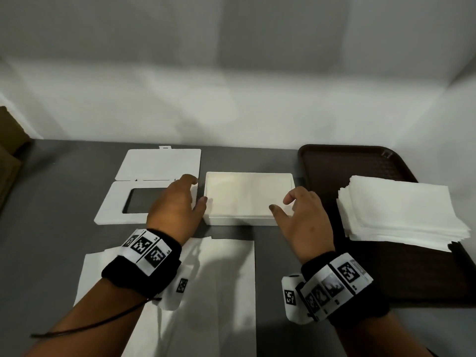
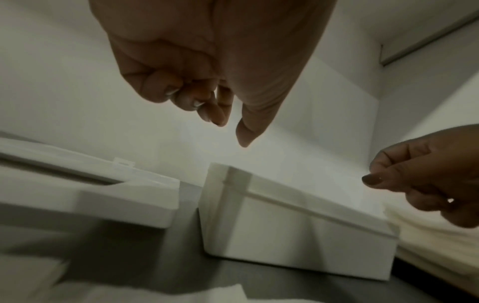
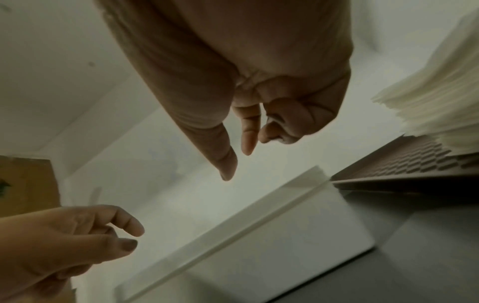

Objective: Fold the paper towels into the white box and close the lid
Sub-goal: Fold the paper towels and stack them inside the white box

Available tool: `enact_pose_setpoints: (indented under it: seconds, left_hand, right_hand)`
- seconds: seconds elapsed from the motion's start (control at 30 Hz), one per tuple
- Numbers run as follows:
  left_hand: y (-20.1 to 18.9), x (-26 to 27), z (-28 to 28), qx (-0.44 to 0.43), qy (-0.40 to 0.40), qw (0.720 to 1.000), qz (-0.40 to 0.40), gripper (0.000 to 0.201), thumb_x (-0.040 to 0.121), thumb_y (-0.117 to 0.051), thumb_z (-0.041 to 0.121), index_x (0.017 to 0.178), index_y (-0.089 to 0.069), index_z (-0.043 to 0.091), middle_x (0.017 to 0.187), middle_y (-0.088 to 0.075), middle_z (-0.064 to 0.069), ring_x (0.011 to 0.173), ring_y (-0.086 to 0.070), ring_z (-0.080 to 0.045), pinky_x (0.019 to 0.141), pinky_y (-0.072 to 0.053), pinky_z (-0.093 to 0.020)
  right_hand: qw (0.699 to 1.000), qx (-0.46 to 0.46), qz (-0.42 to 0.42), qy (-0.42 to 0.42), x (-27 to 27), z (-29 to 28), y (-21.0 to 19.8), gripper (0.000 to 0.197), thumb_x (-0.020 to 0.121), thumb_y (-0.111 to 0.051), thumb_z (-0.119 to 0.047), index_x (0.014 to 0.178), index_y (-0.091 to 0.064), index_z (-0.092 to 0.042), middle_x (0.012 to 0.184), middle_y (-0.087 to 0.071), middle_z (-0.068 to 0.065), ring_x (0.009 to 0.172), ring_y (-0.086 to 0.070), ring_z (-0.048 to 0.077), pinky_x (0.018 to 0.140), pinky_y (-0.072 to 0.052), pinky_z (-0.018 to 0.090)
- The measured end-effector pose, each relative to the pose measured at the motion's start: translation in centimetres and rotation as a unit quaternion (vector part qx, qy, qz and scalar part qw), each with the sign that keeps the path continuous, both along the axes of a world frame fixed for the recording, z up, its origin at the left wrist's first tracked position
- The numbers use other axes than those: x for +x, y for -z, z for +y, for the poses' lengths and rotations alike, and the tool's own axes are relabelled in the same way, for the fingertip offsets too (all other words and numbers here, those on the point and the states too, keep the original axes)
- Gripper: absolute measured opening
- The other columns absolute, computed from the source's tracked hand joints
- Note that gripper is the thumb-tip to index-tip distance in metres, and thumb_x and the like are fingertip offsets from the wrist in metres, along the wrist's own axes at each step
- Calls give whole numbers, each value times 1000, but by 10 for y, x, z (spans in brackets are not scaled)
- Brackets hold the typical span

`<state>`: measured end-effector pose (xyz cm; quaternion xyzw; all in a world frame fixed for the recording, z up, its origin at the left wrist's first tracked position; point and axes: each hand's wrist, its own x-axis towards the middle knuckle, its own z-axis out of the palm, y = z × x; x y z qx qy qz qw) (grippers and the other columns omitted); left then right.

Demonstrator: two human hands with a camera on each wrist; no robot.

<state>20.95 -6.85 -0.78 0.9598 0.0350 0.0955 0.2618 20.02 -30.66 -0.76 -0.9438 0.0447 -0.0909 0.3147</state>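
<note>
Nearest the head camera, a flat white paper towel [image 1: 206, 279] lies on the grey table [image 1: 51, 253], long axis running away from the person, just this side of the open white rectangular box [image 1: 248, 199]. Both hands hover over that box, empty: left hand [image 1: 175, 204] at its left end, right hand [image 1: 301, 215] at its right. Left wrist view: fingers [image 2: 215, 108] loosely curled, holding nothing, white hinged lid [image 2: 116, 196] just left. Right wrist view: fingers [image 3: 247, 131] relaxed, brown tray [image 3: 404, 164] beyond.

brown tray [image 1: 360, 161], grey table [image 1: 51, 202], perhaps cardboard [image 1: 10, 161]
</note>
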Motion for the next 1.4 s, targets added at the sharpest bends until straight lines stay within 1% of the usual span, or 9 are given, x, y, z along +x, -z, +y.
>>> enact_pose_setpoints:
  seconds: [0.17, 0.47, 0.57, 0.73, 0.9, 1.03, 1.17, 1.3, 1.4]
  left_hand:
    - [6, -48, 44, -53, -18, 998, -2, 19, 85, -66, 25, 101, -58, 18, 72, -50, 9, 71, -56, -17, 64, -44, -29]
    - [29, -130, 127, -44, -66, 992, 98, 20, 81, -71, 31, 93, -60, 19, 88, -56, 2, 71, -54, -14, 68, -40, -27]
    - [36, -149, 136, -28, -65, 986, 149, 33, 78, -73, 35, 99, -60, 12, 96, -56, -4, 85, -57, -22, 78, -46, -30]
    - [48, -169, 140, 9, -30, 979, 202, 46, 69, -77, 45, 97, -51, 18, 103, -50, -2, 99, -53, -22, 85, -42, -30]
    - [52, -170, 142, -6, -23, 981, 191, 58, 68, -77, 44, 113, -53, 16, 114, -49, -2, 110, -50, -24, 94, -42, -31]
    - [53, -170, 142, -18, -23, 980, 195, 62, 71, -76, 44, 120, -50, 15, 119, -46, -2, 114, -49, -24, 97, -41, -31]
    - [54, -172, 143, -10, -23, 981, 192, 61, 73, -74, 46, 120, -49, 15, 120, -45, -2, 114, -49, -23, 95, -42, -30]
    - [53, -172, 142, -1, -21, 981, 192, 61, 73, -73, 46, 120, -49, 15, 120, -45, -3, 115, -48, -24, 95, -41, -30]
    - [53, -171, 143, 1, -19, 980, 196, 62, 73, -74, 47, 120, -49, 14, 121, -45, -4, 116, -47, -25, 96, -40, -30]
  right_hand:
    - [991, 58, 37, -113, -30, 39, 1, 17, 85, -68, -32, 85, -57, -19, 77, -53, -8, 70, -49, 5, 62, -36, 17]
    - [946, 122, 199, -225, -82, 134, 10, 15, 86, -68, -33, 91, -64, -19, 87, -63, -9, 78, -60, 3, 67, -44, 10]
    - [936, 119, 255, -213, -92, 161, 19, 21, 84, -68, -34, 95, -59, -18, 95, -65, -1, 89, -64, 16, 77, -50, 27]
    - [947, -10, 250, -200, -106, 197, 28, 35, 85, -66, -37, 99, -60, -6, 98, -62, 5, 94, -58, 20, 77, -45, 28]
    - [954, -47, 245, -165, -112, 212, 34, 35, 83, -67, -41, 87, -46, -14, 89, -54, 2, 89, -55, 22, 70, -38, 27]
    - [955, -20, 258, -145, -115, 215, 36, 37, 82, -67, -44, 78, -41, -18, 74, -43, -6, 75, -47, 17, 58, -34, 26]
    - [959, 35, 256, -119, -116, 218, 39, 38, 81, -68, -42, 95, -47, -13, 83, -47, -5, 81, -49, 17, 67, -38, 27]
    - [956, 4, 271, -114, -116, 221, 40, 38, 80, -67, -47, 80, -41, -18, 83, -46, -3, 79, -46, 18, 55, -31, 24]
    - [959, -2, 262, -104, -116, 223, 41, 42, 77, -69, -48, 74, -37, -21, 94, -47, 5, 80, -46, 21, 62, -34, 27]
